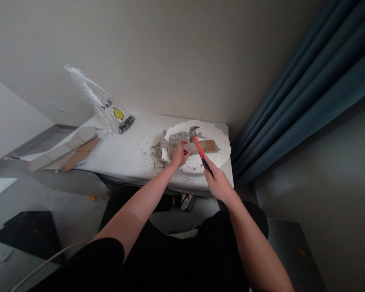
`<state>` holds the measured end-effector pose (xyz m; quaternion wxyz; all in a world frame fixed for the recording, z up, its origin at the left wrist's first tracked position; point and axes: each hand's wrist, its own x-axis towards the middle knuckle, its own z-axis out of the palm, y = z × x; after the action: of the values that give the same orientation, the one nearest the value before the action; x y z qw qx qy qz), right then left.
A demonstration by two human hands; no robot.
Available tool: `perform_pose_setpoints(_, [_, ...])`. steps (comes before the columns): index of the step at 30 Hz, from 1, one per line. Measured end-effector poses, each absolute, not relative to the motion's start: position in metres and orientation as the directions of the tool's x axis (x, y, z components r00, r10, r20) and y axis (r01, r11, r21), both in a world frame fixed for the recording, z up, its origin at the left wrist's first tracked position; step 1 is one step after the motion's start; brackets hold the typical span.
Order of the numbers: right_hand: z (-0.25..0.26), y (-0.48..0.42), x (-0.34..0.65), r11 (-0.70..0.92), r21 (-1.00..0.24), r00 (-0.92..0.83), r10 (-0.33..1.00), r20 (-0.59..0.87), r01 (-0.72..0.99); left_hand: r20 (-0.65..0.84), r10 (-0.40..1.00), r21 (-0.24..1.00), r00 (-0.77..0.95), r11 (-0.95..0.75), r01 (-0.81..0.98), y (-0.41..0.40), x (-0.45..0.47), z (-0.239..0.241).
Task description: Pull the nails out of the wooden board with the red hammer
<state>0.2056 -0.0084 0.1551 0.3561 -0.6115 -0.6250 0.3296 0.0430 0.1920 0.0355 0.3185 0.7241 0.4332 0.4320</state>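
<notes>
My right hand (218, 181) is wrapped round the black grip of a claw hammer (198, 147) with an orange-red shaft. The hammer's metal head is raised over a flat brown strip (209, 146) with a greenish edge, which lies on a round white plaster-like slab (223, 134). My left hand (179, 155) is over the left end of the strip, its fingers curled and pinched; whatever is between them is hidden. Grey crumbly rubble (181, 139) is heaped behind that hand, and more is scattered to its left. A small nail-like piece (158, 166) lies near the table's front edge.
The white-covered table (130, 152) stands against the wall. A clear plastic bag (109, 109) with a yellow print is at its back left, cardboard pieces (81, 154) at its left end. A blue-grey curtain (279, 117) hangs close on the right. A dark panel (30, 233) is on the floor.
</notes>
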Motion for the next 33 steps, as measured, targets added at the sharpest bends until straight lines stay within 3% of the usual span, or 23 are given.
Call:
perform_pose_setpoints(13, [0.154, -0.01, 0.199, 0.024, -0.797, -0.041, 0.999, -0.001, 0.603, 0.241, 0.932, 0.835, 0.27, -0.341, 0.431, 0.199, 0.034, 0.048])
perform_pose_setpoints(20, [0.152, -0.011, 0.195, 0.029, -0.786, -0.05, 0.999, -0.003, 0.617, 0.297, 0.913, 0.783, 0.278, -0.4, 0.476, 0.196, 0.024, 0.055])
perform_pose_setpoints(26, [0.151, -0.008, 0.194, -0.06, -0.748, -0.035, 0.993, -0.11, 0.66, 0.308, 0.941, 0.829, 0.143, -0.339, 0.445, 0.198, 0.018, 0.05])
perform_pose_setpoints(33, [0.151, -0.01, 0.204, -0.062, -0.798, -0.019, 0.996, -0.091, 0.599, 0.294, 0.944, 0.872, -0.15, -0.2, 0.446, 0.215, -0.019, 0.042])
